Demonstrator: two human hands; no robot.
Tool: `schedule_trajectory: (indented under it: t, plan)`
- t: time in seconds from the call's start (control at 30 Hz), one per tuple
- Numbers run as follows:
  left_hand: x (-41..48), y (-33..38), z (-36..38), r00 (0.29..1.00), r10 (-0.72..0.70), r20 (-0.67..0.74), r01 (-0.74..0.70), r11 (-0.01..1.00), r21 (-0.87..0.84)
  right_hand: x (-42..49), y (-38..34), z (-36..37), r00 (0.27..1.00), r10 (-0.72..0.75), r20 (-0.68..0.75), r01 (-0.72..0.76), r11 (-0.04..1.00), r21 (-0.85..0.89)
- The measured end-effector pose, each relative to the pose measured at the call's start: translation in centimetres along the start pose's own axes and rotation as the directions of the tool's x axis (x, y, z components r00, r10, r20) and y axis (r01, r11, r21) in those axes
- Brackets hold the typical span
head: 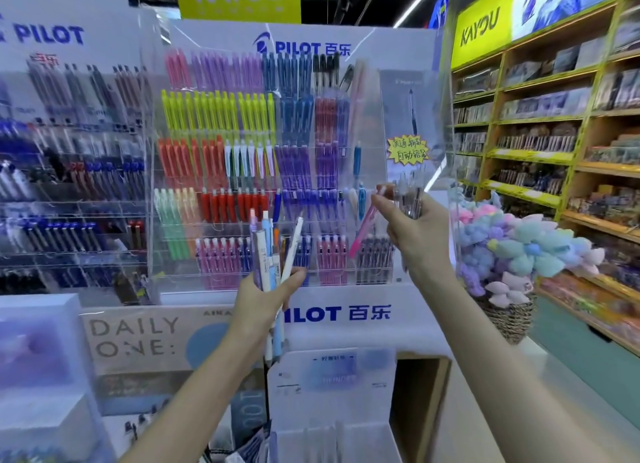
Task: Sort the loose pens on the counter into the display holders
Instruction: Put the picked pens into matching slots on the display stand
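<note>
Pink and thin, the pink pen (363,232) slants down in front of the lower right part of the display holders (372,126). Its low end is near the bottom row, by the right edge. The right hand (412,234) pinches it near its top end with the fingertips. The other fingers of that hand are curled round a few clear pens (410,199). These stand up out of the hand, just in front of the right edge of the rack.

The left hand (263,300) is lower, in front of the bottom edge of the rack, near the middle. Its fingers and thumb are wrapped round a bunch of pens (268,251) in pale blue, white, pink and a bit of orange. They stick up above the hand and poke out below it too. The two hands are apart.

The display holders are clear plastic boxes in rows, full of pens sorted by colour: yellow, orange, red, green, purple and blue. They stand on a white base (415,310) with blue letters. To the right, on the counter (502,410), sits a woven basket (512,320) full of fluffy flowers (519,251). Shelves (540,116) with yellow edges fill the far right wall.
</note>
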State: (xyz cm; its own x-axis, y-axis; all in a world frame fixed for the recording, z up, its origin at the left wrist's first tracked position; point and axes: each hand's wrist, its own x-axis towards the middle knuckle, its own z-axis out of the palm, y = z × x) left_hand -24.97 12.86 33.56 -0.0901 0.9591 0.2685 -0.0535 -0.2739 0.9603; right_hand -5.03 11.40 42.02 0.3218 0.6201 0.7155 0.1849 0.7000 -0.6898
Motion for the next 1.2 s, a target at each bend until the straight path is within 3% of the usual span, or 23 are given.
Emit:
schedule_trajectory:
  t: [0.2, 0.4, 0.53, 0.77, 0.97, 1.07, 1.2]
  plan:
    - [0.4, -0.1, -0.3, 0.999, 0.031, -0.014, -0.031, 1.000, 0.004, 1.7, -0.4, -0.4, 0.993, -0.091, -0.069, 0.091, 0.996, 0.000]
    - [0.7, 0.1, 0.1, 0.997, 0.072, 0.022, -0.070, 0.995, -0.071, -0.6, 2.9, 0.5, 0.995, 0.039, 0.097, -0.029, 0.994, -0.105]
    - [1.3, 0.6, 0.0, 0.990, 0.140, 0.009, -0.137, 0.980, -0.146, -1.2, 4.5, 0.5, 0.984, 0.062, 0.166, -0.022, 0.972, -0.236]
    - [2.2, 1.2, -0.2, 0.992, 0.122, 0.042, -0.114, 0.980, -0.166, -0.3, 4.4, 0.3, 0.951, 0.157, 0.266, -0.051, 0.929, -0.366]
    - [2.5, 1.2, -0.3, 0.993, 0.112, 0.032, -0.105, 0.979, -0.178, 1.7, 2.5, -0.1, 0.847, 0.214, 0.488, 0.159, 0.773, -0.614]
    - [2.5, 1.2, -0.3, 0.992, 0.116, 0.042, -0.106, 0.975, -0.197, 2.0, 2.4, 0.4, 0.825, 0.261, 0.501, 0.236, 0.647, -0.725]
    - [2.5, 1.2, -0.3, 0.991, 0.123, 0.044, -0.112, 0.974, -0.197, 2.3, 2.5, 0.9, 0.811, 0.293, 0.506, 0.275, 0.574, -0.772]
